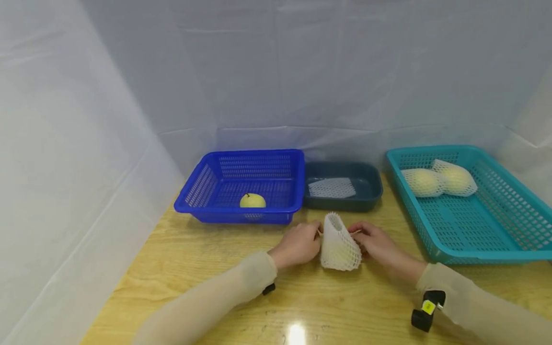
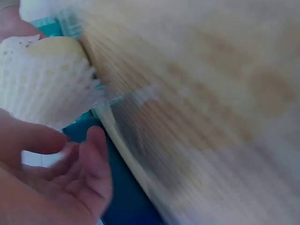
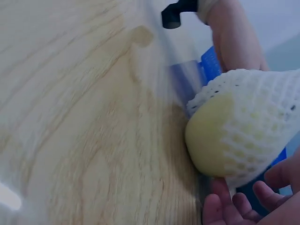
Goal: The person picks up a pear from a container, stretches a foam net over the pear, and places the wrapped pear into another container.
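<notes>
On the wooden table (image 1: pixel 241 306) stands a pear (image 3: pixel 208 133) in a white foam net (image 1: pixel 338 244). The net's open, narrower end points up, while part of the pear shows bare in both wrist views. To its left is my left hand (image 1: pixel 301 245), fingers loosely bent with nothing between thumb and fingers in the left wrist view. My right hand (image 1: pixel 379 247) is at the other side. In the right wrist view its fingertips (image 3: pixel 220 187) reach the pear's lower edge beside the net, the thumb held apart from them.
Behind the hands, a blue basket (image 1: pixel 239 211) holds a bare pear (image 1: pixel 253 200). A dark teal tray (image 1: pixel 366 203) beside it contains flat foam netting (image 1: pixel 332 188). At right, a turquoise basket (image 1: pixel 457 230) holds two netted pears (image 1: pixel 424 183). Pale sheeting (image 1: pixel 302 72) hangs behind.
</notes>
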The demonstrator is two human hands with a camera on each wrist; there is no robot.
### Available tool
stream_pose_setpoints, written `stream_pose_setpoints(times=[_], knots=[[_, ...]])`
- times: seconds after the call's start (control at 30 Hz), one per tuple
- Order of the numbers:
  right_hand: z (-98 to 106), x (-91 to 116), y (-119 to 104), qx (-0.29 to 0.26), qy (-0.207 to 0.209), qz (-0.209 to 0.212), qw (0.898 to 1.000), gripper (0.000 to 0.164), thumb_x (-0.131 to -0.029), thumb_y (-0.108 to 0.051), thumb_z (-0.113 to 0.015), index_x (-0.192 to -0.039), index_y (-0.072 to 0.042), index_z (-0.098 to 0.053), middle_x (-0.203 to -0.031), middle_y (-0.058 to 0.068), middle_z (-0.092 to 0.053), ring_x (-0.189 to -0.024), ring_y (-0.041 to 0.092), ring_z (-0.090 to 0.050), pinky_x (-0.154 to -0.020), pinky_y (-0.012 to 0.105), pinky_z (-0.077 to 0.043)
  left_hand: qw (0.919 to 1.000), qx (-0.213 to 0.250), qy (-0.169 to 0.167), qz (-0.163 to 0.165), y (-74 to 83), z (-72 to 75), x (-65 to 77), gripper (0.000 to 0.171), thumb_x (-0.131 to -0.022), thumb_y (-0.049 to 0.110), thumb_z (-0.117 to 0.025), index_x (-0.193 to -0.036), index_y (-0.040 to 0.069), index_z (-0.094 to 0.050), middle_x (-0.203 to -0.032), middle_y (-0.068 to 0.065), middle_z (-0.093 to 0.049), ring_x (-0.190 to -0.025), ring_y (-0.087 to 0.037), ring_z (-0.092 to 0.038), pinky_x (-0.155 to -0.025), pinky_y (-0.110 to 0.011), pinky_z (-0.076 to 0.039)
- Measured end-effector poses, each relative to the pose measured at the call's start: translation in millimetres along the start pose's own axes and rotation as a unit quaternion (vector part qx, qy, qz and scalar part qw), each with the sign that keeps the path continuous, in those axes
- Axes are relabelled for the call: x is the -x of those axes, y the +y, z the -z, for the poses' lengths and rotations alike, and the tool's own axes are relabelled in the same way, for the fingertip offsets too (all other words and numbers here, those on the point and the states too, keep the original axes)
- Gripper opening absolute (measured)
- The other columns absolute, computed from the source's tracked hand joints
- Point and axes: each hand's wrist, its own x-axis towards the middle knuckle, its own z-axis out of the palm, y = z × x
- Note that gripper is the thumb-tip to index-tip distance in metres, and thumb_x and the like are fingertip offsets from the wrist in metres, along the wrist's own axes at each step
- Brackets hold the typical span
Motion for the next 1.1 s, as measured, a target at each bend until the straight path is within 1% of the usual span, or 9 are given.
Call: stream_pose_setpoints(times=[0.1,0.2,0.27,0.4,0.53,0.7,0.87,1.0,1.1], knots=[[3.5,3.7,-1.9,-0.049,-0.009,-0.049,0.998,0.039,-0.103,-0.019,-0.045,-0.136,0.002,-0.045,-0.097,0.008,-0.06,-0.068,0.015,-0.061,-0.062,0.03,-0.054,0.9961,0.087,0.002,-0.01,1.9,4.9,7.3,0.029,-0.1,0.019,-0.049,-0.125,0.016,-0.062,-0.113,-0.001,-0.07,-0.094,-0.012,-0.065,-0.08,-0.03,-0.054],[7.5,7.6,-3.0,-0.07,-0.019,-0.06,0.996,0.043,-0.103,-0.022,-0.045,-0.139,0.002,-0.042,-0.098,0.007,-0.06,-0.069,0.014,-0.063,-0.063,0.031,-0.056,0.9876,0.156,-0.007,-0.011,4.4,9.5,14.6,0.039,-0.099,0.024,-0.046,-0.135,0.018,-0.057,-0.124,-0.001,-0.067,-0.106,-0.014,-0.065,-0.091,-0.033,-0.053],[8.7,10.1,-4.0,-0.079,-0.026,-0.056,0.995,0.044,-0.103,-0.022,-0.047,-0.139,0.002,-0.042,-0.1,0.008,-0.06,-0.072,0.015,-0.064,-0.065,0.032,-0.058,0.9829,0.182,-0.021,-0.019,5.4,11.0,17.3,0.044,-0.098,0.029,-0.047,-0.141,0.019,-0.053,-0.129,-0.001,-0.065,-0.111,-0.016,-0.065,-0.094,-0.033,-0.053],[9.0,13.1,-3.8,-0.088,-0.054,-0.043,0.994,0.048,-0.101,-0.022,-0.049,-0.141,0.003,-0.04,-0.114,0.014,-0.063,-0.085,0.018,-0.066,-0.073,0.038,-0.06,0.9737,0.217,-0.055,-0.042,3.4,9.0,18.7,0.051,-0.098,0.038,-0.058,-0.144,0.018,-0.049,-0.127,-0.003,-0.066,-0.107,-0.016,-0.066,-0.088,-0.027,-0.054],[10.0,16.4,-2.3,-0.09,-0.092,-0.026,0.991,0.057,-0.098,-0.02,-0.052,-0.148,0.002,-0.034,-0.133,0.022,-0.056,-0.099,0.023,-0.066,-0.082,0.043,-0.059,0.97,0.23,-0.071,-0.035,2.1,5.0,20.6,0.063,-0.096,0.045,-0.065,-0.148,0.017,-0.044,-0.121,-0.002,-0.068,-0.105,-0.013,-0.065,-0.084,-0.023,-0.054],[10.6,19.2,-0.8,-0.04,-0.099,-0.006,0.994,0.071,-0.092,-0.019,-0.068,-0.152,-0.002,-0.033,-0.135,0.024,-0.05,-0.096,0.022,-0.063,-0.077,0.041,-0.057,0.9713,0.224,-0.072,-0.032,2.0,1.2,23.8,0.06,-0.098,0.045,-0.062,-0.147,0.015,-0.045,-0.125,-0.003,-0.066,-0.109,-0.013,-0.064,-0.087,-0.025,-0.054],[11.6,20.5,-0.9,0.003,-0.086,0.001,0.996,0.076,-0.086,-0.016,-0.075,-0.15,-0.004,-0.036,-0.126,0.021,-0.055,-0.089,0.022,-0.059,-0.068,0.035,-0.051,0.9721,0.222,-0.07,-0.025,4.1,-0.9,23.5,0.052,-0.099,0.046,-0.06,-0.141,0.015,-0.051,-0.126,-0.003,-0.067,-0.109,-0.011,-0.064,-0.088,-0.025,-0.054],[12.8,23.0,-0.4,-0.01,-0.099,-0.002,0.995,0.077,-0.082,-0.007,-0.07,-0.148,0.005,-0.033,-0.116,0.017,-0.063,-0.091,0.019,-0.062,-0.074,0.031,-0.052,0.9716,0.224,-0.072,-0.024,5.9,-1.0,22.4,0.05,-0.1,0.046,-0.057,-0.139,0.015,-0.053,-0.126,-0.003,-0.067,-0.109,-0.01,-0.064,-0.087,-0.025,-0.054],[13.7,25.2,1.4,-0.015,-0.112,-0.021,0.993,0.075,-0.084,-0.007,-0.065,-0.148,0.01,-0.03,-0.1,0.011,-0.066,-0.086,0.016,-0.061,-0.073,0.029,-0.051,0.9729,0.217,-0.075,-0.028,6.9,-1.4,22.3,0.052,-0.101,0.047,-0.055,-0.142,0.015,-0.052,-0.129,-0.003,-0.066,-0.11,-0.01,-0.064,-0.088,-0.025,-0.054]])
